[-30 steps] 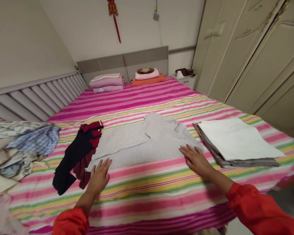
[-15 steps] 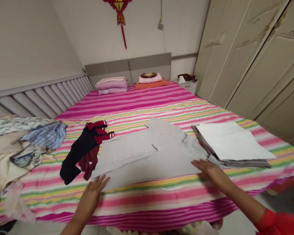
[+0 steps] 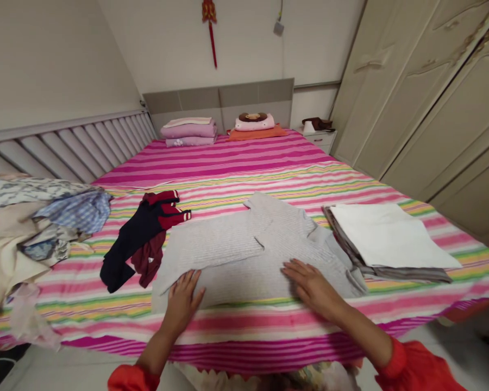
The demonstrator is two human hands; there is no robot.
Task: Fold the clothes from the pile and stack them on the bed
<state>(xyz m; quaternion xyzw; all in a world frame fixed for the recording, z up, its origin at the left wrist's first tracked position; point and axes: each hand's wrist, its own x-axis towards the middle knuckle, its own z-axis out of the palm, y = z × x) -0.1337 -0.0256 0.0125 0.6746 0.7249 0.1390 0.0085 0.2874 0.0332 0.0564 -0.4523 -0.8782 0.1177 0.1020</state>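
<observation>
A light grey ribbed top point(image 3: 244, 277) lies spread on the striped bed, its upper layer partly folded over so that an edge runs slantwise across it. My left hand point(image 3: 183, 296) rests palm down at the top's near left edge, fingers stretched out. Flat on the near right part of the cloth lies my right hand point(image 3: 309, 282), its fingers extended. Neither hand grips anything. Right of the top is a stack of folded clothes point(image 3: 391, 236), white on top with grey beneath. To its left lies a dark navy and maroon garment point(image 3: 140, 239).
A loose pile of clothes point(image 3: 36, 228) covers the bed's left side. Folded lilac bedding point(image 3: 189, 132) and a pink pillow point(image 3: 254, 123) sit near the headboard point(image 3: 261, 98). Wardrobe doors point(image 3: 411, 92) stand along the right, with a small white nightstand point(image 3: 320, 140) at the back.
My right hand has moved left and inward over the grey top. My left hand has shifted right and slightly up. The top's right sleeve area now lies folded differently, and the view has tilted down.
</observation>
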